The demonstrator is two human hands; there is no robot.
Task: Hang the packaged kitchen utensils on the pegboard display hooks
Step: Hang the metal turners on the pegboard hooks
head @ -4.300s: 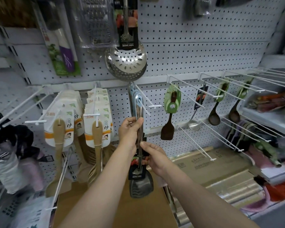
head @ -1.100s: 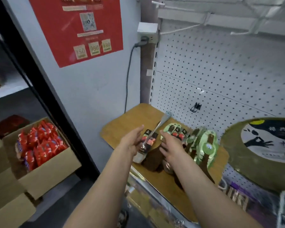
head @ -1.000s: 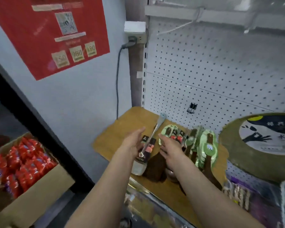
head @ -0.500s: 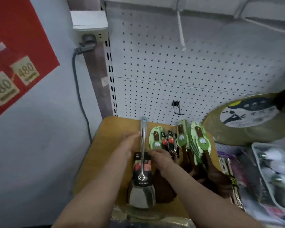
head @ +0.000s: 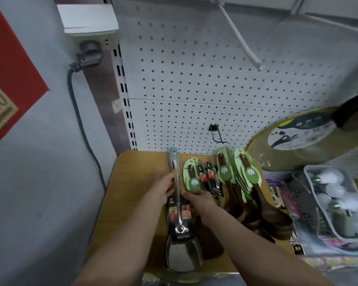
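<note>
A steel spatula [head: 177, 207] with a black card label lies on a wooden board [head: 132, 182], blade toward me. My left hand [head: 163, 186] grips its handle from the left. My right hand [head: 196, 200] touches the card's right edge, fingers curled at it. Beside them lie packaged wooden utensils with green oval cards [head: 236, 178] and black-carded ones [head: 210, 178]. The white pegboard [head: 194, 79] rises behind, with a small black hook [head: 217, 134] and a long white hook [head: 242, 40].
A grey wall with a red poster [head: 6, 75] and a power socket with cable [head: 87, 48] is on the left. A round wooden board [head: 302, 139] leans at the right, above a clear box of light bulbs [head: 339, 205].
I have turned from the hooks with the hung spatula to this stock pile. In the last second the view came closer, and both hands closed in on the steel spatula.
</note>
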